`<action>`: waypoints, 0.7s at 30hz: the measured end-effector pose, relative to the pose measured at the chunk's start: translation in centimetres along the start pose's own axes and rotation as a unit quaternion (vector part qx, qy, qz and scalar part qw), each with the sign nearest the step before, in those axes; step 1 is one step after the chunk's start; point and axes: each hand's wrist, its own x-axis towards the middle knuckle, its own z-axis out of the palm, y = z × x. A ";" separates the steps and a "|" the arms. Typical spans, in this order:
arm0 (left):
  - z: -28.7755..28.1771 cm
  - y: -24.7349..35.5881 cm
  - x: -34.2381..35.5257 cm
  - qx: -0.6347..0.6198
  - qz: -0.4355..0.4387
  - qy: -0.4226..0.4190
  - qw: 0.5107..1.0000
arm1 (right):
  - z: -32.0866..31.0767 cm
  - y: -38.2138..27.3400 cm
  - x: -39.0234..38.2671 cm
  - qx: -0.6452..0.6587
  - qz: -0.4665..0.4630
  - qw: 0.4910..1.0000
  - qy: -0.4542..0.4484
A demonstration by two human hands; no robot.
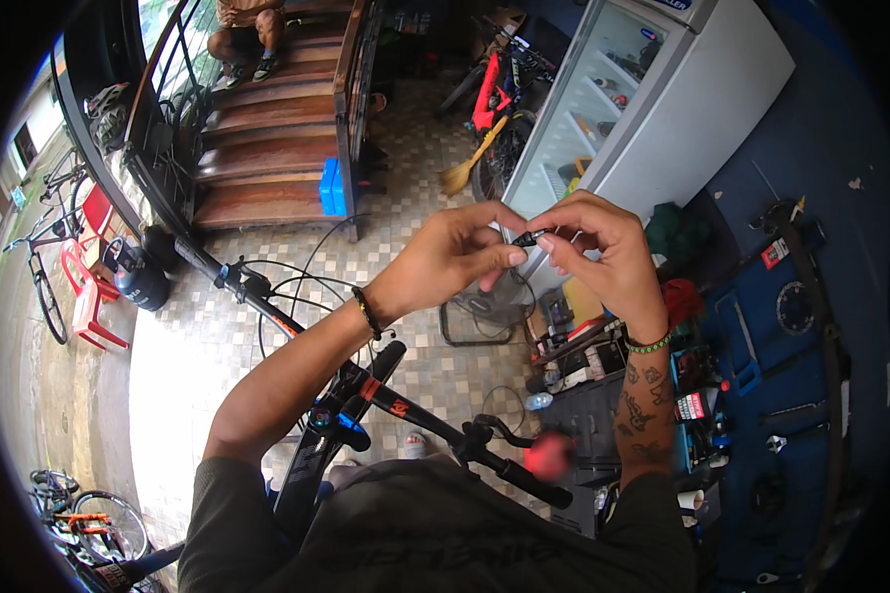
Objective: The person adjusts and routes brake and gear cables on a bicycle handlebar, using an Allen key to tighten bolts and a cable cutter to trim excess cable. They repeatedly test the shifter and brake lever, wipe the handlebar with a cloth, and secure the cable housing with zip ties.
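Out in front of my chest, my left hand (452,253) and my right hand (599,243) meet at the fingertips around a small black part (530,238) with a narrow body. Each hand is closed in a pinch on one end of it. Its exact kind is too small to make out, and the fingers cover part of it. Below my forearms stands a bicycle, its black handlebar (430,419) with orange marks running across, with a brake lever (501,428) near the right grip (534,484). Thin black cables (311,280) loop up from the handlebar's left side.
A glass-door fridge (603,109) stands ahead on the right. Tools hang on a blue wall panel (761,346), above a cluttered workbench (603,435). Wooden stairs (267,148) hold a seated person (250,30) and a blue box (333,187). Red chairs (86,296) stand at left.
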 end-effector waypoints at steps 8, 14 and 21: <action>0.2 -0.2 0.2 0.102 0.059 -0.025 0.993 | 0.7 -1.1 -1.2 -0.009 -0.014 0.998 0.067; 0.5 -0.2 1.0 0.025 0.075 -0.062 0.995 | 0.5 -1.4 -1.5 -0.067 -0.108 0.990 0.066; -0.8 0.7 0.6 0.052 -0.011 -0.116 0.992 | -0.8 -1.7 -2.6 -0.093 -0.157 0.981 0.058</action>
